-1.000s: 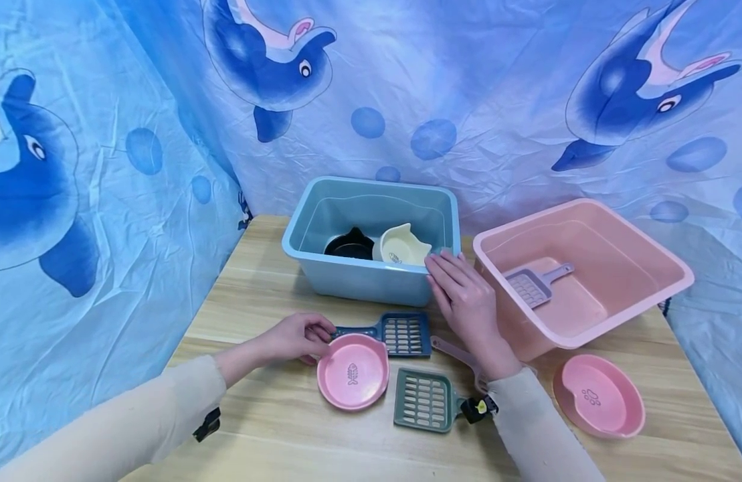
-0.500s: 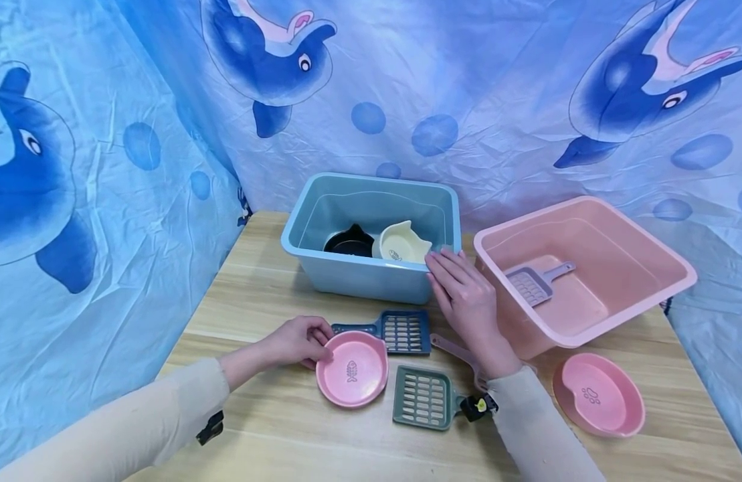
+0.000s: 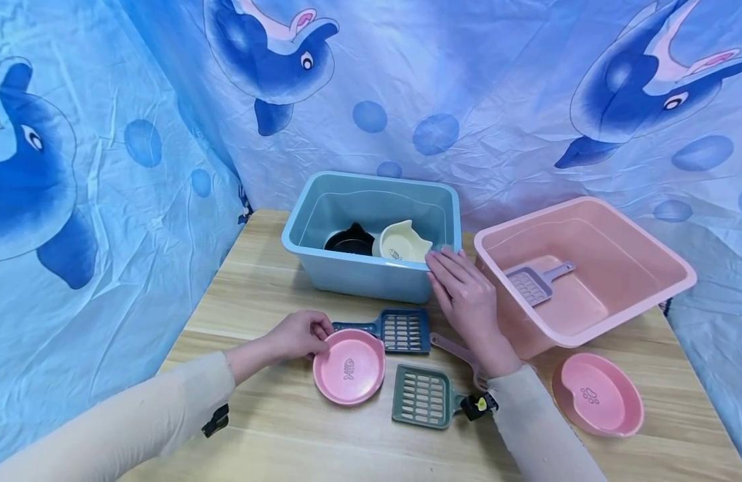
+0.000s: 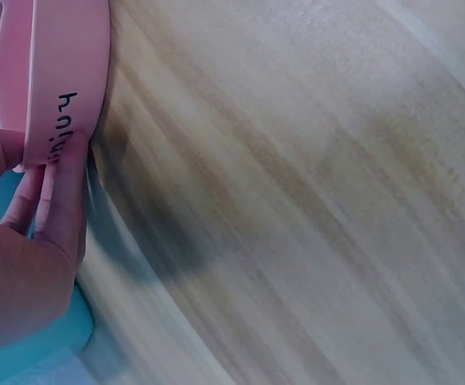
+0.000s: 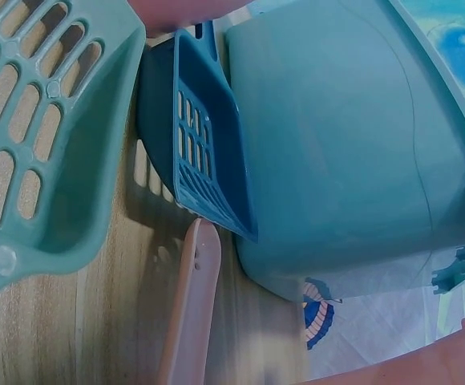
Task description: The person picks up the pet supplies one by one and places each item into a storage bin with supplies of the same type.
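My left hand pinches the near-left rim of a pink cat-ear bowl with a fishbone print. In the left wrist view, the thumb is inside the rim and fingers press the lettered outer wall. My right hand rests with straight fingers on the front right corner of the blue bin; the right wrist view shows only a bit of it at the edge. Inside that bin lie a black bowl and a cream cat-ear bowl. A dark blue litter scoop lies behind the pink bowl.
A green litter scoop and a pale pink scoop handle lie near my right forearm. The pink bin at right holds a lilac scoop. A pink paw-print bowl sits in front of it.
My left hand has closed its pinch on the pink bowl's rim, and the bowl has shifted slightly left. My right hand stays on the blue bin's corner.
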Available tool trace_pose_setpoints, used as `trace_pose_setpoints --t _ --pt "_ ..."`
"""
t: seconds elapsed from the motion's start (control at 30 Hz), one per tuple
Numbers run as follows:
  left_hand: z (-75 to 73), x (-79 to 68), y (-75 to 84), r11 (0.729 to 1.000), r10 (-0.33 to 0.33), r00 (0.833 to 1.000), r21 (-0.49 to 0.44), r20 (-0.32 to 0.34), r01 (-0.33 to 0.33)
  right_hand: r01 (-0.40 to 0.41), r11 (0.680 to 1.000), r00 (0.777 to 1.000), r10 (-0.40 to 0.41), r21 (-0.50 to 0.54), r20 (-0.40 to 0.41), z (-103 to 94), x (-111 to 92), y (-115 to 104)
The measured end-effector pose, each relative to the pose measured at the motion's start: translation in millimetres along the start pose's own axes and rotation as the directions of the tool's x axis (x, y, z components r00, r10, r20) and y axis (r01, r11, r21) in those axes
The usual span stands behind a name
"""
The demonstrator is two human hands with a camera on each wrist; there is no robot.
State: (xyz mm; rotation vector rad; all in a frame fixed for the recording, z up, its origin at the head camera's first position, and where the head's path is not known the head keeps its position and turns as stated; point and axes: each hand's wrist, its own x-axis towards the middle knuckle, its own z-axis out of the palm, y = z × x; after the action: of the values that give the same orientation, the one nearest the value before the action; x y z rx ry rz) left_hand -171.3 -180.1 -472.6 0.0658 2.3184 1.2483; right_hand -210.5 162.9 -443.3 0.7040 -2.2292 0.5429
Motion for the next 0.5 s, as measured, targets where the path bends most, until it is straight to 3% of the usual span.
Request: trace_pose_setpoints --t 0.13,0.3,0.4,0.5 --pt "-1.4 2.5 2.8 0.997 0.018 1.0 0.069 -0.02 -0.017 -0.003 1.0 1.0 0.003 0.006 -0.007 0.1 0.7 -0.1" --pt "-3.8 5.8 8.4 0.979 0.087 0.996 0.189 -0.022 -0.081 0.0 1.0 1.0 0.0 0.009 -0.017 1.4 2.1 0.4" --pt "-6.2 7.6 15.8 0.943 0.165 0.986 0.293 -0.01 -0.155 -0.003 1.0 1.0 0.003 0.009 -0.013 1.4 2.1 0.8" --pt "-8.7 7.4 27.1 0.887 0.269 0.963 0.386 0.013 -0.253 -0.006 1.0 1.0 0.006 0.013 -0.01 0.6 1.7 0.7"
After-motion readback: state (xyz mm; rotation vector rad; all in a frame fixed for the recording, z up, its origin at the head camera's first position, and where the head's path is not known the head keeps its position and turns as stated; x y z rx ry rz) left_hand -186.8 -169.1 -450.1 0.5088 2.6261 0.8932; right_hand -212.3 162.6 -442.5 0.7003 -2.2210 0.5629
